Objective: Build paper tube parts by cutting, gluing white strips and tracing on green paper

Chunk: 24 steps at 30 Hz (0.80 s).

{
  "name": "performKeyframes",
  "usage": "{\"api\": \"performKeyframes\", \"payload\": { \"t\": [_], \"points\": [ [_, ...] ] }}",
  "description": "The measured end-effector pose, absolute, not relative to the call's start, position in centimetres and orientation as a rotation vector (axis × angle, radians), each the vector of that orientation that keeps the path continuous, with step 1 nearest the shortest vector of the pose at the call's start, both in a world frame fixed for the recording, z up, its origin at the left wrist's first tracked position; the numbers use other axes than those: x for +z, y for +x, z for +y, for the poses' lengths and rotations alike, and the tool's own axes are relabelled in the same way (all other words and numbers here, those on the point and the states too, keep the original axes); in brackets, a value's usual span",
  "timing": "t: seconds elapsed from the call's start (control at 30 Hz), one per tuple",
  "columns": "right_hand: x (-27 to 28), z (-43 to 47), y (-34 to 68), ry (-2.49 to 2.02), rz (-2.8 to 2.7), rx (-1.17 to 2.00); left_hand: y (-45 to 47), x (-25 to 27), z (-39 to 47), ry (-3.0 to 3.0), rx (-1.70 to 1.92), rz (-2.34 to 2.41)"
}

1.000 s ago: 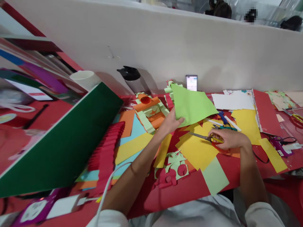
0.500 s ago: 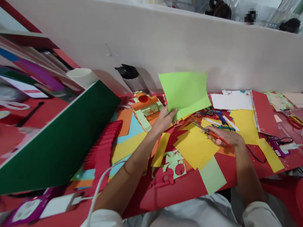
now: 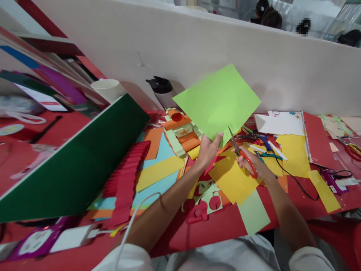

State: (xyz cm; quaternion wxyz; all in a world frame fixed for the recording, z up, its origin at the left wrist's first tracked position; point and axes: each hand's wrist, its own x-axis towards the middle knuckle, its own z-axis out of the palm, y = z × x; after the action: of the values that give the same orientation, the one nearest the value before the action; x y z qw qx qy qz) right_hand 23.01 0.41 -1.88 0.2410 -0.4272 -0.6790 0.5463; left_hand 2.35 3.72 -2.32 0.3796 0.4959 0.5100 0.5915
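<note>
A bright green sheet of paper [image 3: 217, 101] is pinched at its lower corner by my left hand [image 3: 209, 148], raised above the table and tilted toward me. My right hand [image 3: 251, 162] grips a pair of scissors [image 3: 247, 161] with red handles. Their blades point up and lie close to the sheet's lower right edge; whether they touch it I cannot tell. Beneath the hands lies a yellow sheet [image 3: 234, 177], with a pale green piece [image 3: 254, 212] overlapping its lower side. Cut-out scraps in pale green [image 3: 210, 199] and red rest to the left of it.
At the left stands a dark green board [image 3: 76, 162], with a pleated red paper strip [image 3: 128, 177] beside it. A black-lidded bottle [image 3: 162, 90] and an orange paper roll [image 3: 180, 122] stand behind. White sheets [image 3: 278, 123] and a red-covered board [image 3: 318, 141] lie right. A white cable [image 3: 132, 218] crosses my left forearm.
The green sheet has turned so that a corner points up, and my left hand has moved right. The scissors have swung upward and come nearer the sheet.
</note>
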Motion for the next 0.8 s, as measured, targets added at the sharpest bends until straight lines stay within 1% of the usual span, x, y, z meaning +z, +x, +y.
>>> {"api": "performKeyframes", "payload": {
  "t": [0.23,0.8],
  "points": [
    [-2.5,-0.3,21.4,-1.085,-1.745,1.554,2.9,-2.2,3.4,1.233,1.619,1.321],
    [-2.7,-0.7,19.9,-1.136,-1.679,1.463,3.1,-2.2,3.0,1.192,1.657,1.326]
  ]
}}
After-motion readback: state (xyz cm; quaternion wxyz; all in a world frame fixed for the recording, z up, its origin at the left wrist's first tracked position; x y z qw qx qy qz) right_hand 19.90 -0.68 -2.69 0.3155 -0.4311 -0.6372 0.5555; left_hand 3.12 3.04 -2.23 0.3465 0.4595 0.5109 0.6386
